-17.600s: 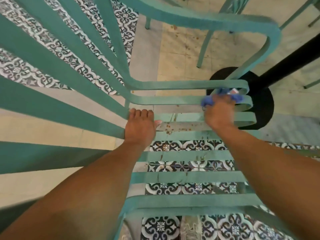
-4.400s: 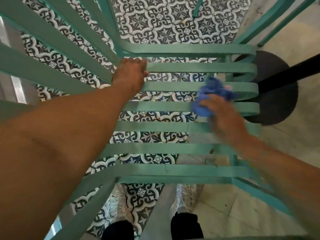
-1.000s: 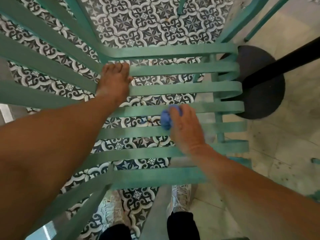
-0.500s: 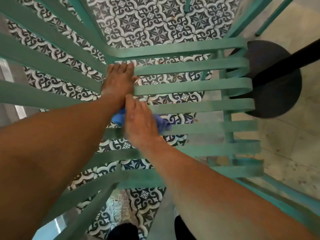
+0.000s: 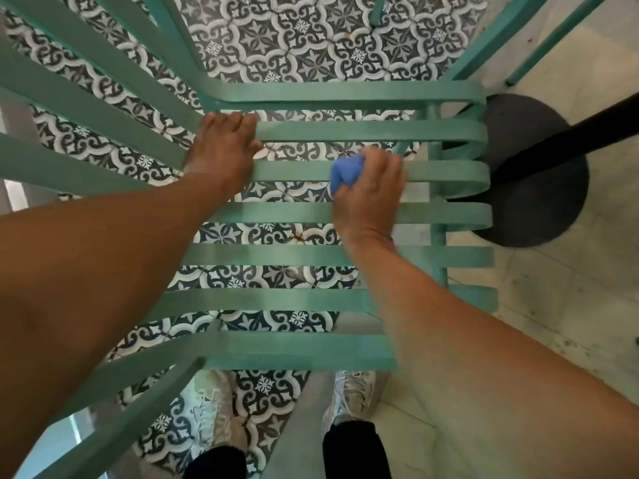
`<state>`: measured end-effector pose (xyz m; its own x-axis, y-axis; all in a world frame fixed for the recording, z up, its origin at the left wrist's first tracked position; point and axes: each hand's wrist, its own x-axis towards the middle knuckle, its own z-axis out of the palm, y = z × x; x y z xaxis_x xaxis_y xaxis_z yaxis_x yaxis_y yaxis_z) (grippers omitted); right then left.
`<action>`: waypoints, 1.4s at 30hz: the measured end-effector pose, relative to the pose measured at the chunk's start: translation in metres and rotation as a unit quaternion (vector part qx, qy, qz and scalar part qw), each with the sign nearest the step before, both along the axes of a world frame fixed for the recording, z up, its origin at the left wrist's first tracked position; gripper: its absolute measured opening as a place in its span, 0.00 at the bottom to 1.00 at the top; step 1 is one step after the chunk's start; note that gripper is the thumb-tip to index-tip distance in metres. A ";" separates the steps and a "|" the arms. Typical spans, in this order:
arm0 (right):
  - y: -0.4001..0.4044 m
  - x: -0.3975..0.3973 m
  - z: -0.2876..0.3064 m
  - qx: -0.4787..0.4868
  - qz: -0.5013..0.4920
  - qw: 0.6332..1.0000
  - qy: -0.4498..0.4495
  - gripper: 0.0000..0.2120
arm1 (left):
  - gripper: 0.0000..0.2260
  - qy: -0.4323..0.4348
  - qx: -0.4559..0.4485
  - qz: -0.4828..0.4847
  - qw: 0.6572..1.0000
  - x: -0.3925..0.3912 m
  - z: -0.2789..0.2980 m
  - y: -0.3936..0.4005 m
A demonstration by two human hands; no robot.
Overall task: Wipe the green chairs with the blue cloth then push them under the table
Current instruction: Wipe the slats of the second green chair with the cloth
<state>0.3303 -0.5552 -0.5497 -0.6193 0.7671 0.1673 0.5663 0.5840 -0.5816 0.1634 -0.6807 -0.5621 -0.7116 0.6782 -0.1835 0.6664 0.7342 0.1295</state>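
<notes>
Above a patterned tile floor [image 5: 304, 39], we brace the green chair [image 5: 345, 257] with our flat left hand [image 5: 223, 155] at eleven o'clock while our right hand [image 5: 370, 195] grips the bunched blue cloth [image 5: 345, 171], scrubbing a slat near center.

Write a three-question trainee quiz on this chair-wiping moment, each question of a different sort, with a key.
1. True or false: the right hand grips the bunched blue cloth against a seat slat of the green slatted metal chair.
2. Multiple choice: where does the left hand rest? A) on the black round table base B) on the chair seat near the backrest C) on a shoe
3. Fill in: through the slats shows a ____ tiled floor.

Key: 1 true; 2 B; 3 patterned. The black round table base stands right of the seat, touched by neither hand.
</notes>
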 end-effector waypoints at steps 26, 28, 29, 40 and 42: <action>-0.088 0.091 0.098 -0.254 0.116 0.908 -0.312 0.14 | 0.30 -0.192 -0.133 -0.007 0.972 0.139 0.097 -0.059; -0.099 0.098 0.130 -0.235 0.074 0.927 -0.282 0.18 | 0.31 -0.184 -0.136 -0.034 0.973 0.142 0.123 -0.069; -0.103 0.103 0.147 -0.224 0.062 0.933 -0.274 0.22 | 0.32 -0.179 -0.138 -0.050 0.973 0.143 0.138 -0.072; -0.100 0.189 0.316 -0.081 -0.069 0.960 -0.259 0.21 | 0.43 -0.115 -0.114 -0.290 0.943 0.202 0.301 -0.022; -0.099 0.221 0.337 -0.071 -0.103 0.955 -0.269 0.21 | 0.42 -0.096 -0.109 -0.337 0.930 0.228 0.325 -0.006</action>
<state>0.5512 -0.6539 -0.2123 -0.4193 0.8732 -0.2484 0.9002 0.3644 -0.2386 0.3910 -0.6871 -0.2372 -0.0784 0.8903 -0.4485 0.9646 0.1815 0.1916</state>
